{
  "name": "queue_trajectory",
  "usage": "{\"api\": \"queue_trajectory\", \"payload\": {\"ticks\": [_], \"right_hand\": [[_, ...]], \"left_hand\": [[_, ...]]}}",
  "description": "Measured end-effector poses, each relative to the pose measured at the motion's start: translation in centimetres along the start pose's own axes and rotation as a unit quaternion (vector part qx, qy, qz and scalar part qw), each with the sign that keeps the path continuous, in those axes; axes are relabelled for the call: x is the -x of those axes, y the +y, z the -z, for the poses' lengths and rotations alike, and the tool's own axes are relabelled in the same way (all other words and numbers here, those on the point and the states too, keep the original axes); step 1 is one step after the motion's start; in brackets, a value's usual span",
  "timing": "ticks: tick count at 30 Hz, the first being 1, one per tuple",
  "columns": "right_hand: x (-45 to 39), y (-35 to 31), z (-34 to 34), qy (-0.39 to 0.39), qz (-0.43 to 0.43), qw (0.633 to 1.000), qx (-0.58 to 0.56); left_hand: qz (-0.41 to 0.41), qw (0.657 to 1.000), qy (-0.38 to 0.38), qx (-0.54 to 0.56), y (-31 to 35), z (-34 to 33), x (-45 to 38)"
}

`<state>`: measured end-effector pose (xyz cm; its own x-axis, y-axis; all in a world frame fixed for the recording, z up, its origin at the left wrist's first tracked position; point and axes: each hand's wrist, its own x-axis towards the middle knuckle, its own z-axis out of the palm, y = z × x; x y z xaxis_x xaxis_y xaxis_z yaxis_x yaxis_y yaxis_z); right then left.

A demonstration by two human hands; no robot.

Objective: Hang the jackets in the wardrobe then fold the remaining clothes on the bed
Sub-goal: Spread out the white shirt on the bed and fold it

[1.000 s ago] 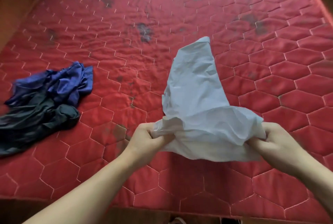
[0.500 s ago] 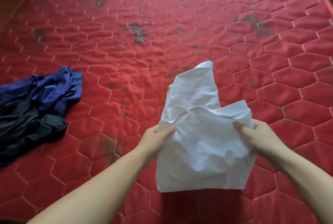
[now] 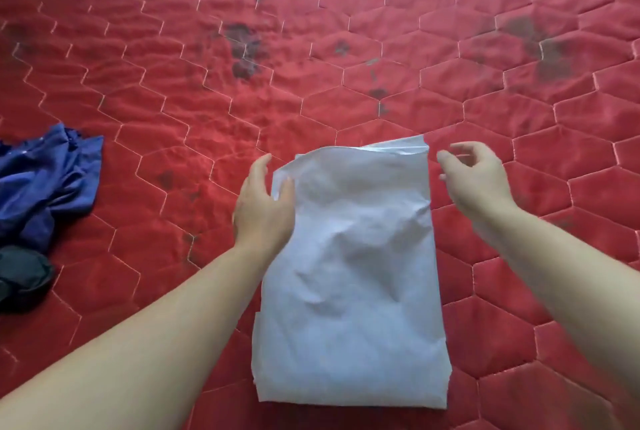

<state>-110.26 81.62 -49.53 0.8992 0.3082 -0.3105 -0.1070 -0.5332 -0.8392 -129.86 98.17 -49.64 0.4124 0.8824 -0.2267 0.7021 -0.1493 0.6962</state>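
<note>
Folded white garment (image 3: 349, 277) laid flat on red quilted bed (image 3: 485, 90). Left hand (image 3: 263, 208) rested on its left edge, fingers relaxed; right hand (image 3: 476, 180) hovered just beside top right corner, loosely open, empty. Blue garment (image 3: 48, 180) and dark garment (image 3: 24, 273) heaped at far left.

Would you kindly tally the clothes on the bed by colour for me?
White: 1, the folded white garment
Blue: 1, the crumpled blue garment
Dark: 1, the dark garment, partly out of frame
Total: 3
</note>
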Motion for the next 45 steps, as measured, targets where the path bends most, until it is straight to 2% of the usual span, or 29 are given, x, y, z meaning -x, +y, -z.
{"api": "queue_trajectory", "payload": {"ticks": [2, 4, 5, 6, 8, 11, 14, 19, 23, 25, 29, 32, 34, 40, 45], "right_hand": [[0.6, 1.5, -0.7, 0.003, 0.069, 0.986, 0.151], [2.8, 2.9, -1.3, 0.006, 0.214, 0.937, 0.275], [3.8, 3.6, -1.8, -0.008, 0.281, 0.91, 0.305], [4.5, 4.3, -2.4, -0.031, 0.336, 0.885, 0.321], [5.0, 5.2, -3.9, -0.092, 0.385, 0.848, 0.351], [2.5, 5.0, -6.0, -0.147, 0.392, 0.815, 0.4], [-2.7, 4.2, -6.4, -0.126, 0.376, 0.79, 0.469], [-7.5, 4.4, -4.5, -0.097, 0.311, 0.818, 0.474], [-8.3, 3.8, -3.6, -0.06, 0.271, 0.908, 0.314], [-8.5, 3.3, -2.9, -0.059, 0.238, 0.934, 0.259], [-9.2, 2.7, -1.9, -0.101, 0.207, 0.94, 0.251], [-10.2, 1.9, -1.7, -0.15, 0.135, 0.959, 0.198], [-10.9, 1.4, -1.8, -0.187, 0.097, 0.96, 0.187], [-12.6, -0.7, -1.1, -0.365, -0.033, 0.912, 0.184], [-12.2, -1.3, -1.2, -0.347, 0.023, 0.906, 0.24]], "left_hand": [[-0.125, 0.98, -0.04, -0.153, -0.9, -1.7, 1.8], [-0.242, 0.92, -0.107, -0.288, -1.8, -3.3, 3.6], [-0.273, 0.892, -0.135, -0.335, -2.1, -4.1, 4.1], [-0.279, 0.873, -0.158, -0.368, -2.4, -4.7, 4.2], [-0.265, 0.861, -0.174, -0.397, -2.8, -5.8, 3.1], [-0.24, 0.872, -0.165, -0.394, -2.5, -7.0, 0.1], [-0.22, 0.882, -0.154, -0.386, -2.1, -7.4, -3.1], [-0.184, 0.911, -0.166, -0.329, -2.6, -7.5, -4.8], [-0.187, 0.927, -0.146, -0.291, -3.1, -7.6, -4.4], [-0.189, 0.931, -0.148, -0.275, -3.4, -7.6, -4.4], [-0.194, 0.934, -0.142, -0.263, -3.9, -8.0, -4.6], [-0.202, 0.934, -0.134, -0.263, -4.5, -8.4, -4.7], [-0.207, 0.932, -0.128, -0.268, -4.8, -8.6, -4.7], [-0.215, 0.93, -0.091, -0.285, -5.2, -9.2, -4.5], [-0.22, 0.927, -0.082, -0.293, -5.1, -9.1, -4.4]]}}
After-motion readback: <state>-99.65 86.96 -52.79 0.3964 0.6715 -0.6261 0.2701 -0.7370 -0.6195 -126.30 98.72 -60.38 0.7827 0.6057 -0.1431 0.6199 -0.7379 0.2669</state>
